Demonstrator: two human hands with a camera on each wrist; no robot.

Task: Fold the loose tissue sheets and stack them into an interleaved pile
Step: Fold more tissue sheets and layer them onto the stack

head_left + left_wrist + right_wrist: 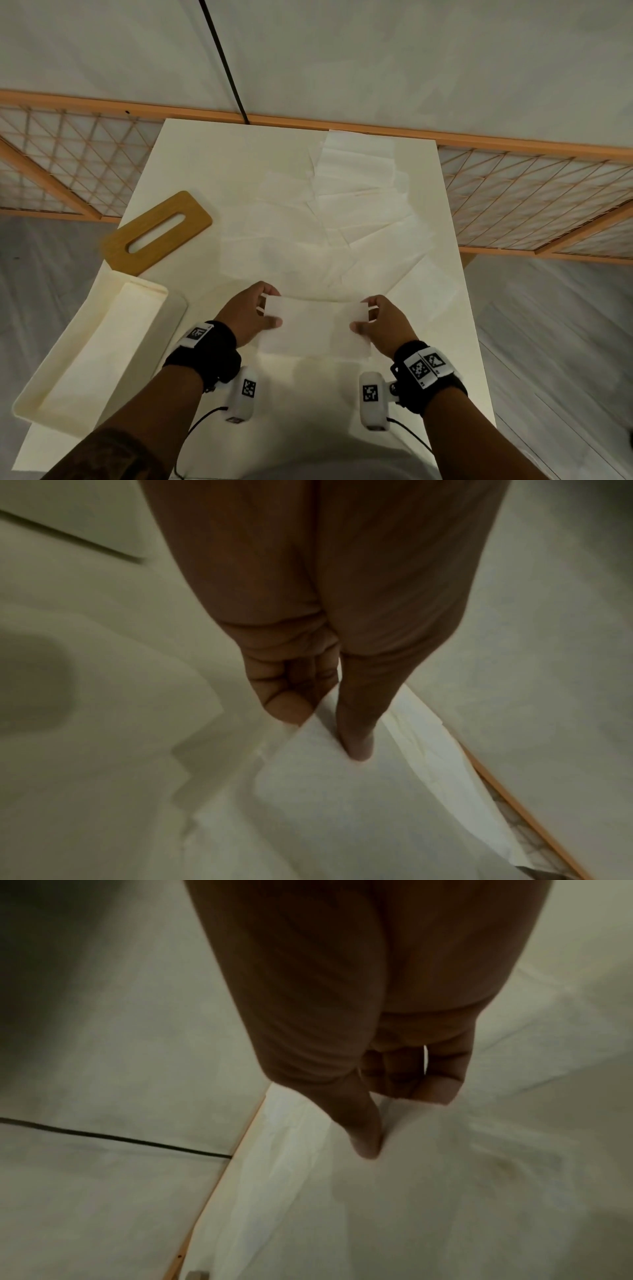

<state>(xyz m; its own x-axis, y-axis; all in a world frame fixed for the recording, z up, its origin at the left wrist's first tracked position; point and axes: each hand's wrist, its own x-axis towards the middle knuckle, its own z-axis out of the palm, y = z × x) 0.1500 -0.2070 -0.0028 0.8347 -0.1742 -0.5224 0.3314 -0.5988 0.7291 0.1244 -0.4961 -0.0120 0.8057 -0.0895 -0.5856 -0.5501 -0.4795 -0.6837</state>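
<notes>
A white tissue sheet (313, 325) hangs stretched between both hands above the near middle of the table. My left hand (255, 315) pinches its left edge between thumb and curled fingers; the left wrist view shows the thumb on top of the tissue sheet (342, 791) with my left hand (318, 723) curled beneath. My right hand (375, 320) pinches the right edge the same way, and the right wrist view shows my right hand (394, 1115) on the tissue sheet (411, 1191). Several loose tissue sheets (356, 205) lie overlapping across the far and middle table.
A cream open box (89, 346) sits at the table's left front. A wooden lid with an oval slot (157, 231) lies beyond it. A wooden lattice screen (534, 195) runs behind the white table (191, 161), and a black cord (222, 61) crosses the floor.
</notes>
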